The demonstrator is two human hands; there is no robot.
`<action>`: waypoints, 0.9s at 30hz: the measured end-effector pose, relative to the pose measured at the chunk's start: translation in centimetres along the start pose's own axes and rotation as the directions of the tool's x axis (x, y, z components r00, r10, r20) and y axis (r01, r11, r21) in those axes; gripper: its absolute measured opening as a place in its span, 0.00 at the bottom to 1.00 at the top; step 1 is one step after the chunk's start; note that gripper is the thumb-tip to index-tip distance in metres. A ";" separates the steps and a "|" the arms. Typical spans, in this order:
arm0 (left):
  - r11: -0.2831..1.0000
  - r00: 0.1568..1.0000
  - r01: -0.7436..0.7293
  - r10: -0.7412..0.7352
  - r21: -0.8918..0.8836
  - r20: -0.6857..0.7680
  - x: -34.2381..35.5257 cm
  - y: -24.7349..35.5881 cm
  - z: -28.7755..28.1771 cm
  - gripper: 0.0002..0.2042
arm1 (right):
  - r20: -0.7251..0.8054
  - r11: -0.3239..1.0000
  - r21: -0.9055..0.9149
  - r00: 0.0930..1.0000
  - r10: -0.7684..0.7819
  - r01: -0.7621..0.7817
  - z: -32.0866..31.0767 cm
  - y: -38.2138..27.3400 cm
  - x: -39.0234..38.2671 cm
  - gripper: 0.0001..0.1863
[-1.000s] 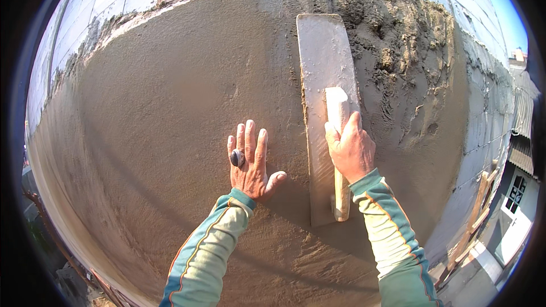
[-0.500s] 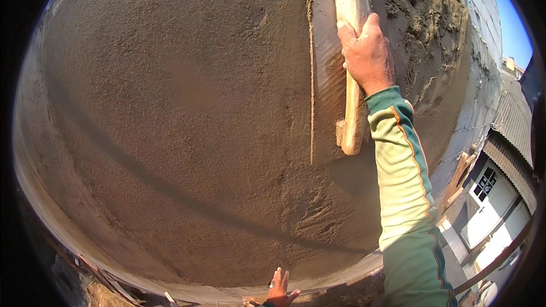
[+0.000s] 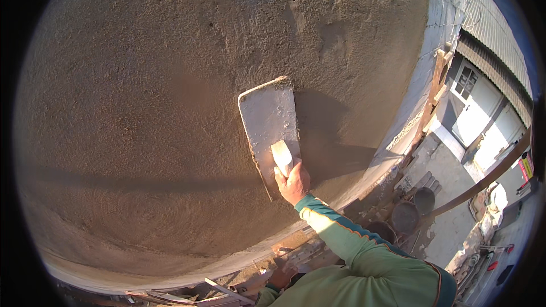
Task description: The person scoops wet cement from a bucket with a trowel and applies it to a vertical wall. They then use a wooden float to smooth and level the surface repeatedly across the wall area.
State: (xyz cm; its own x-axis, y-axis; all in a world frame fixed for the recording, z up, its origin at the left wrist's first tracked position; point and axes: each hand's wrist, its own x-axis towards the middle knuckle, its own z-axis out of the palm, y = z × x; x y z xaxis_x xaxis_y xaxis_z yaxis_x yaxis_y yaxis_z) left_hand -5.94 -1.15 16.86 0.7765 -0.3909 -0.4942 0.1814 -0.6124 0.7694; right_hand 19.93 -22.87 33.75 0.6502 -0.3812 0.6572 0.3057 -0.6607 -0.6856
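My right hand [image 3: 294, 183] is wrapped round the pale wooden handle of a plastering float [image 3: 266, 115]. The float's long flat board lies against a wall of wet, brown-grey plaster [image 3: 142, 113], its upper end tilted to the left. Mortar clings to the board's edges. Plaster above and to the right of the float looks rougher and ridged, while smoother marks curve across the lower left. Low down, below the wall's bottom edge, my left hand [image 3: 280, 277] is in shade beside my body, and its fingers cannot be made out.
Bare grey blockwork [image 3: 443, 17] borders the plaster on the right. Dark buckets [image 3: 405, 218] stand on the ground below. A long pole [image 3: 489, 185] slants across the lower right, before a white door [image 3: 475, 119] under a corrugated roof [image 3: 497, 40]. Wooden boards [image 3: 227, 291] lie along the wall's foot.
My right hand has brought the float down and to the left, and the board has gone from nearly vertical to tilted. My left hand's spread fingers no longer show clearly. The view has shifted.
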 end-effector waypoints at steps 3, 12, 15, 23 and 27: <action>0.964 0.951 -0.190 0.133 -0.189 -0.279 -0.7 3.8 -2.7 0.31 | 0.081 0.934 -0.025 0.931 0.356 -0.356 3.0 2.0 -6.6 0.28; 0.925 0.887 -0.243 0.334 0.291 -0.320 -2.2 6.5 -9.2 0.34 | 0.480 0.409 0.322 0.520 0.707 -0.854 9.1 9.8 -18.7 0.30; 0.856 0.893 -0.204 0.362 0.475 -0.268 -1.8 5.7 -8.9 0.37 | 0.531 0.141 0.425 0.372 0.761 -0.894 9.5 10.9 -22.4 0.30; 0.445 0.941 -0.024 0.312 0.895 -0.130 2.2 3.8 -3.0 0.39 | 0.488 -0.144 0.266 0.004 0.873 -0.953 3.9 11.9 -36.3 0.22; 0.467 0.993 0.012 0.096 0.884 -0.065 3.7 3.9 -1.6 0.37 | 0.642 -0.101 0.010 -0.071 0.763 -0.995 0.9 12.7 -39.9 0.26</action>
State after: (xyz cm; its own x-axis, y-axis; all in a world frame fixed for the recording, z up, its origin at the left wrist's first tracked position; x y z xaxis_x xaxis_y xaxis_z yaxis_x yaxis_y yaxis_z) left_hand -1.44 -3.88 18.69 0.8277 -0.4027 -0.3909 -0.4392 -0.8984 -0.0043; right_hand -1.53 -15.52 -1.50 0.6337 -0.0619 -0.7711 -0.6709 0.4524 -0.5876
